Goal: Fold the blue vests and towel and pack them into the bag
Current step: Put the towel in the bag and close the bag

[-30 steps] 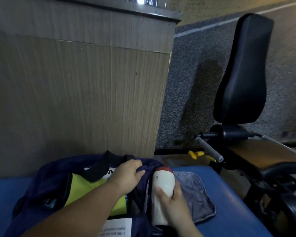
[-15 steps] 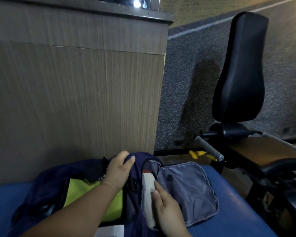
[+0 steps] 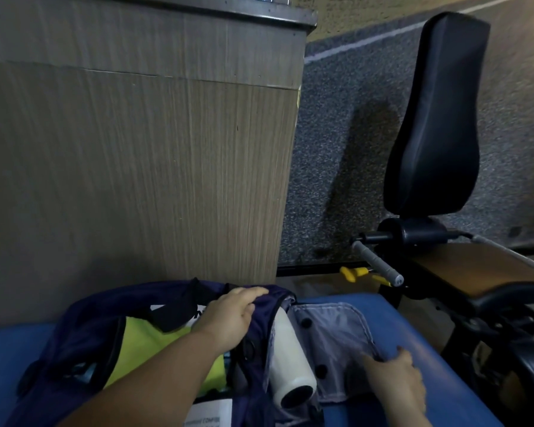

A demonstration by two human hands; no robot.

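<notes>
— Which step are we on?

— Packing, we judge. The bag (image 3: pixel 90 328) lies open on the blue worktop (image 3: pixel 413 318). Our left grip (image 3: pixel 228 315) curls over its rim and holds it. Our right grip (image 3: pixel 395 380) pinches the edge of the grey flap (image 3: pixel 336 334) spread beside it.

— And the vests, the towel?

— We cannot pick them out. A yellow-green cloth (image 3: pixel 142 343) sits in the main compartment, and a white bottle (image 3: pixel 290 359) lies in the side pocket, base toward us.

— Next?

— Probably we fold the flap over the bottle and press its snaps together, steadying the rim so the bottle cannot slide out.
</notes>
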